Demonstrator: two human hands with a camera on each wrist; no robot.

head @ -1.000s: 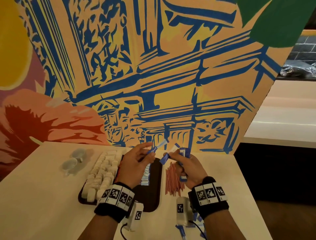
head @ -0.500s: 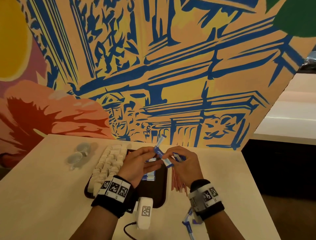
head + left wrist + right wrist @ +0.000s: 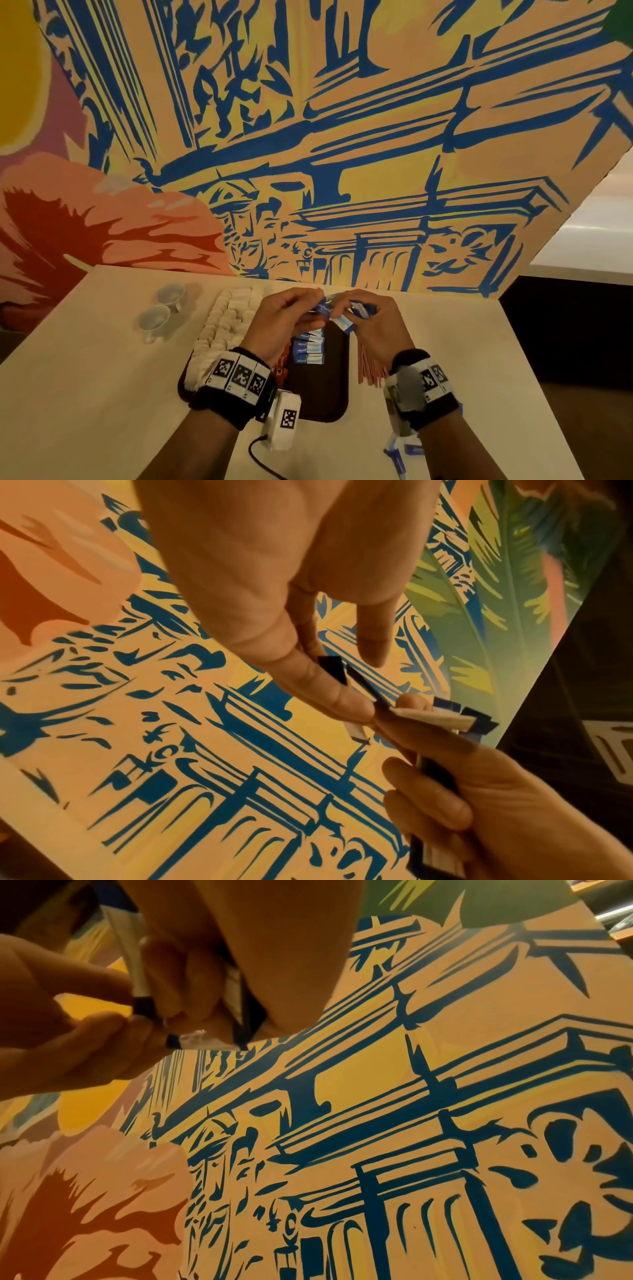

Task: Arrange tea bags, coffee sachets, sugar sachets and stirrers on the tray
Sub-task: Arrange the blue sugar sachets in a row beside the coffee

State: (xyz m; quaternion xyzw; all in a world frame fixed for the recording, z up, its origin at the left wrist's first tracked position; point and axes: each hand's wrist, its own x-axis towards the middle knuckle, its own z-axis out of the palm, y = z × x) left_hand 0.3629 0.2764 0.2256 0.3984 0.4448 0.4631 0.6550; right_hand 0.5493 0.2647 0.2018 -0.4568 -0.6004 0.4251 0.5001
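**Hands close over the tray**

The mural wall (image 3: 342, 137) fills more of the view than half a second ago. On the pale desk (image 3: 85, 377), the dark tray (image 3: 318, 404) stays put. The left hand (image 3: 284, 325) and right hand (image 3: 373, 325) have drawn together, both pinching blue-and-white sachets (image 3: 337, 317) (a fanned bunch) above it.
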